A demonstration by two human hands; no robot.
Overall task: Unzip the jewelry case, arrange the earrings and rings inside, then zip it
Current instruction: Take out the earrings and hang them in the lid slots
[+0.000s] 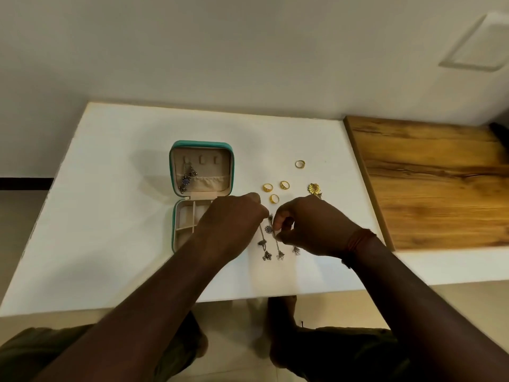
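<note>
The teal jewelry case [230,161] lies open on the white table, its lid standing up at the back. One silver earring with a blue stone [186,181] hangs inside the lid. My left hand [234,219] and my right hand [311,227] meet just right of the case and together pinch a second silver earring [268,229], whose chains and bells dangle to the table. Several gold rings [283,185] lie behind my hands, one ring [300,164] farther back. A gold earring [314,188] lies to their right.
The case's tray with compartments [187,221] is partly hidden by my left hand. A wooden board [435,183] adjoins the white table [110,188] on the right. A wall stands behind the table. My legs and feet show under the front edge.
</note>
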